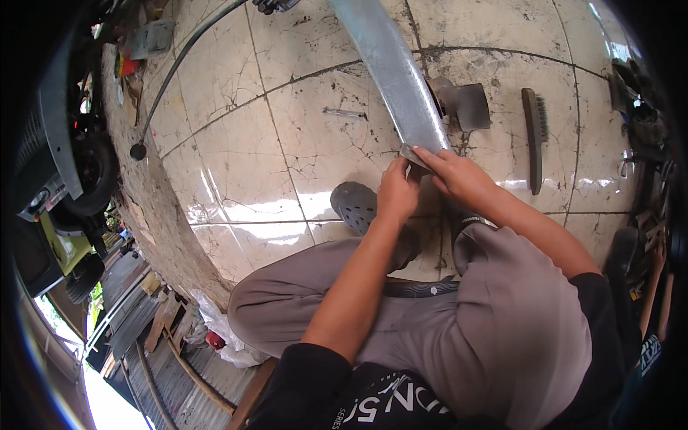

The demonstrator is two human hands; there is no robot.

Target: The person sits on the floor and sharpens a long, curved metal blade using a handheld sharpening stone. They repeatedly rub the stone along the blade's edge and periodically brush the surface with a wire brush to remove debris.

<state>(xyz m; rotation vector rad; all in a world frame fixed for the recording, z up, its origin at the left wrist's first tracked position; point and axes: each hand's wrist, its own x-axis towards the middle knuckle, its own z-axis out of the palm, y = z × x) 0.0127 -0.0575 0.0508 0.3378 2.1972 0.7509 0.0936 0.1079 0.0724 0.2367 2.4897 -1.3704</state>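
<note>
A long grey metal panel [401,86] runs from the top of the view down toward me, its surface bare and shiny near my end. At that near end, my left hand [398,192] and my right hand [459,174] meet around a small flat grey-brown piece [414,156]. The fingers of my right hand lie across this piece and against the panel's end. My left fingers are pinched at its lower side, and their tips are partly hidden. Whether the piece is folded sandpaper or a small plate, I cannot tell.
A wire brush [533,140] lies on the tiles to the right. Beside the panel is a dark flat-bladed metal part [469,106]. A small metal rod [345,113] lies left of it. A black hose [188,47] crosses the upper left. My clog [354,206] stands near the panel's end.
</note>
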